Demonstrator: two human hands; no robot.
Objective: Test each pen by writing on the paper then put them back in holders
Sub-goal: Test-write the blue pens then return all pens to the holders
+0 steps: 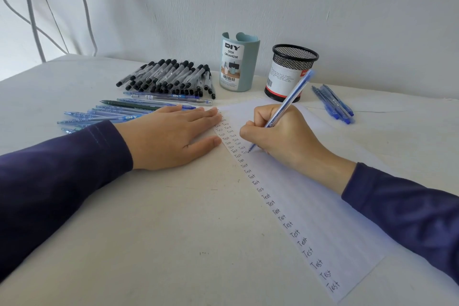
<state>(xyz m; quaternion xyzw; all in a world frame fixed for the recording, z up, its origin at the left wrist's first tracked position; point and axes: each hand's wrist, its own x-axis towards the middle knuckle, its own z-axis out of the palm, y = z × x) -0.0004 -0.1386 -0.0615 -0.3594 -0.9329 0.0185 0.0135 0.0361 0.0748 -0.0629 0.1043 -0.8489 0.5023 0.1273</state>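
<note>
Now the right hand (pixel 285 136) has its grip pinched on the blue pen (pixel 290 99), tip down on the paper (pixel 323 206) beside the "Test" column. The barrel slants toward 1 o'clock. From the grip the mesh holder (pixel 288 57) lies at 12 o'clock (the teal holder (pixel 248 67) at 11). The left hand (pixel 171 134) lies flat, fingers straight, fingertips at the paper's edge.

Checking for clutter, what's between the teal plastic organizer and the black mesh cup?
Head view: only bare white tabletop between teal plastic organizer and black mesh cup.
</note>
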